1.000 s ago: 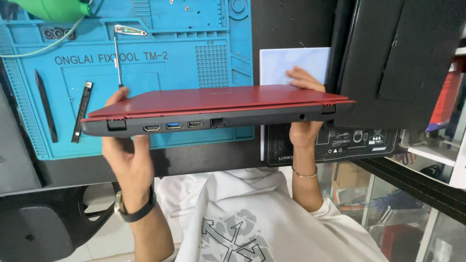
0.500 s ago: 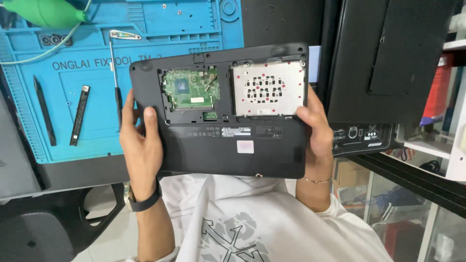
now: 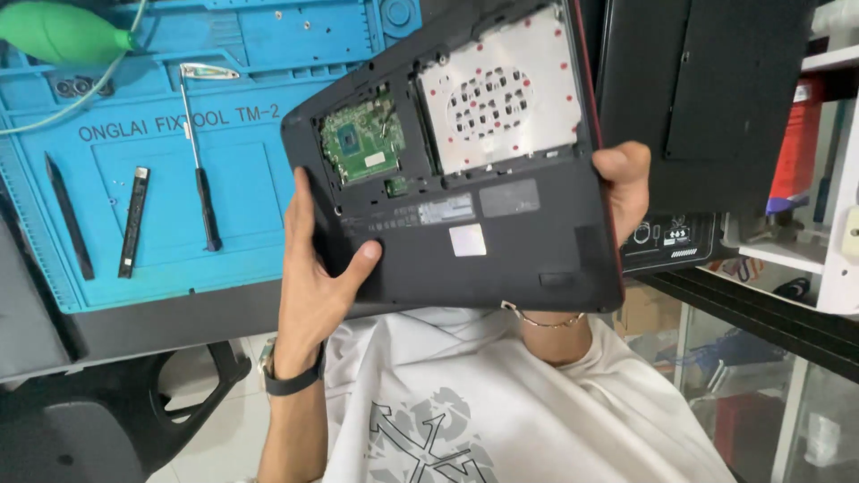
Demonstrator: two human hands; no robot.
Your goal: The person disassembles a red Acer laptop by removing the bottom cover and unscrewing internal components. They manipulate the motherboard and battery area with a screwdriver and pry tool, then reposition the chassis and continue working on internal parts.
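Observation:
I hold a laptop [image 3: 501, 241] with its black underside turned toward me, tilted so its right side rises. Its bottom cover is off: a green circuit board [image 3: 362, 143] and a silver perforated plate [image 3: 492, 98] show in the open bay. A thin red edge runs down its right side. My left hand [image 3: 315, 277] grips the lower left edge, thumb on the black bottom. My right hand [image 3: 624, 183] holds the right edge, mostly hidden behind the laptop.
A blue repair mat [image 3: 179, 134] lies on the table with a screwdriver [image 3: 199, 161], a black pry tool [image 3: 70, 219], a flat black bar [image 3: 134, 222] and a green air blower [image 3: 63, 31]. A black panel [image 3: 716, 98] stands on the right beside shelves [image 3: 823, 179].
The laptop went from flat and edge-on with the red lid up to flipped with its open underside facing me, then tilted counter-clockwise and came closer. Both hands kept their grip.

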